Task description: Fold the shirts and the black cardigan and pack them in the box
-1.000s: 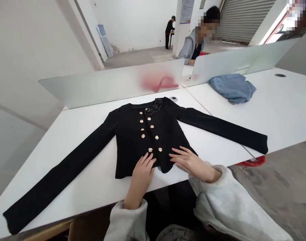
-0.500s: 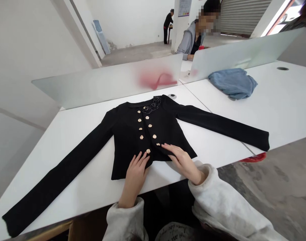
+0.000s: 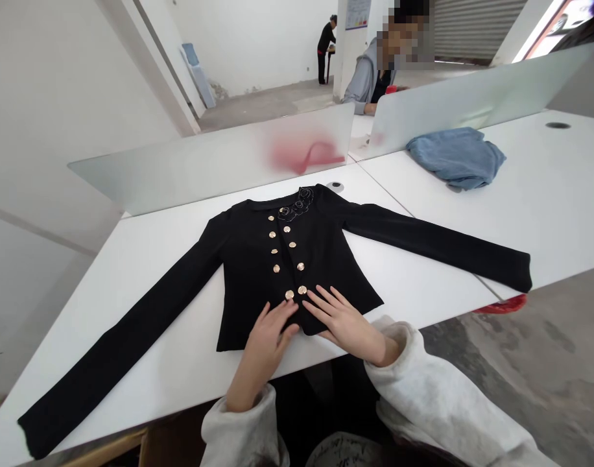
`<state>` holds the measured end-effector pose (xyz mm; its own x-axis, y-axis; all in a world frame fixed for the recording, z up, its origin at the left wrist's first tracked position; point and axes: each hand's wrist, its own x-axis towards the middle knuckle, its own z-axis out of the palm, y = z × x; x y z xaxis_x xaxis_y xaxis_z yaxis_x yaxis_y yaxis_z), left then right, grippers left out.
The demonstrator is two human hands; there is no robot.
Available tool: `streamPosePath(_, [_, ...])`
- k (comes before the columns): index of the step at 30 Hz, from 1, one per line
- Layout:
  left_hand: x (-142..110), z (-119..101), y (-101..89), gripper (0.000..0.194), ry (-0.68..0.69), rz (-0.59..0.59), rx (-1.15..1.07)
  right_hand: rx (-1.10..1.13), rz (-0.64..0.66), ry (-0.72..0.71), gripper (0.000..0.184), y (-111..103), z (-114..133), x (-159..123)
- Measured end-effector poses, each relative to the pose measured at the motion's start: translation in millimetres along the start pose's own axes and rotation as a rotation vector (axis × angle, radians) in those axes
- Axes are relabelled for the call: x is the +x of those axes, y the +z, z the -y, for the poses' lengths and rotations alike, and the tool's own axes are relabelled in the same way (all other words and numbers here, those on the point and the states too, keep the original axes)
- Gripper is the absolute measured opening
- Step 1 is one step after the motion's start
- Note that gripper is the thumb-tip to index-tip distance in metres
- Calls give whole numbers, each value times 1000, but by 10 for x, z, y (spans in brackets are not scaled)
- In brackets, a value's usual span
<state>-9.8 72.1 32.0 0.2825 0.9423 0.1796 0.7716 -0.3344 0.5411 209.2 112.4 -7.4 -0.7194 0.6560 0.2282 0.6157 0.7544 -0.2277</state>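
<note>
A black jacket [image 3: 251, 259] lies spread on the white table [image 3: 170, 344], its front facing up and both sleeves stretched out to the sides. Two rows of gold buttons run down its front, and dark rosettes [image 3: 297, 206] trim one side of the neckline. My left hand [image 3: 268, 334] rests on the lower front, fingers extended beside the lowest left button. On the other front panel lies my right hand [image 3: 343, 321], flat with fingers spread, just below the lowest right button. Both hands press on the cloth near the hem without gripping it.
Frosted dividers [image 3: 219, 162] stand along the table's back edge. A folded blue garment [image 3: 456, 157] lies at the back right. Behind the divider sits a person in a grey top [image 3: 365, 81]; another person [image 3: 326, 48] stands farther off. Something red [image 3: 502, 305] shows below the table edge.
My right hand moved left toward the front opening, lifted the right panel's lower corner, and laid it flat closer to the left panel. My left hand stayed near the hem.
</note>
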Motion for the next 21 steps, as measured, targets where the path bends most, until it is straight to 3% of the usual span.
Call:
streamPosePath(3, [-27,59,-1,34,58,92,55,-1,58,-43,74,-158,27,-79])
streamPosePath(6, [-17,113,32,35,27,-64,137,-18,63,-124,77,-509,46,-1])
streamPosePath(8, [22,138,109,38,8,-177,259,-51,16,-149,64,-764,1,278])
streamPosePath(11, [80,166,281,45,-49,-229,396,-63,58,-127,43,-959,-208,1062])
streamPosePath(16, [81,154,429,48,-73,-191,474,-22,209,245,32,-687,-716,2453])
streamPosePath(18, [63,126,415,48,-80,-180,498,-28,210,291,32,-518,-852,2761])
streamPosePath(21, [48,90,387,49,-100,-177,510,-30,210,326,30,-312,-979,2985])
